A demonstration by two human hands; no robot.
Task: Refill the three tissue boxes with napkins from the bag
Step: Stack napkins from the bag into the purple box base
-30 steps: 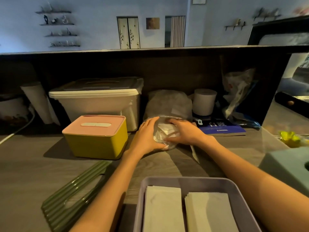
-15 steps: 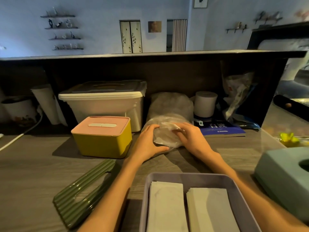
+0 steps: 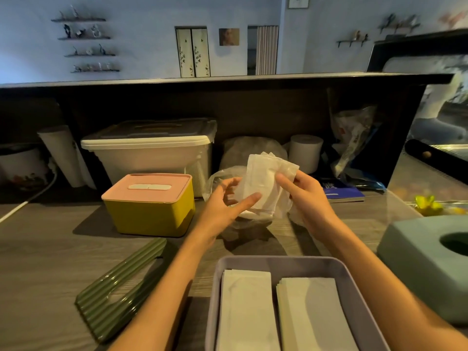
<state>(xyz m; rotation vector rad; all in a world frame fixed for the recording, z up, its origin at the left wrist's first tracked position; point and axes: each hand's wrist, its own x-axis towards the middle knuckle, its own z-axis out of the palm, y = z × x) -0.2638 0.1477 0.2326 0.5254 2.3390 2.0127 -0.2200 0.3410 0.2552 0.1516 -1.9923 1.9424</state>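
At centre frame, the right hand (image 3: 307, 196) pinches a wad of napkins (image 3: 263, 183) above the bag (image 3: 217, 183); the left hand (image 3: 225, 206) steadies them, fingers straight. The open box (image 3: 349, 279) below holds two stacks (seemingly part-filled); the yellow box (image 3: 149, 214) is lidded, the green box (image 3: 415, 252) unclear.

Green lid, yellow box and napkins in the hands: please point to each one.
green lid (image 3: 119, 287), head view, ribbed top
yellow box (image 3: 149, 216), head view, front wall
napkins (image 3: 260, 178), head view, middle of bundle
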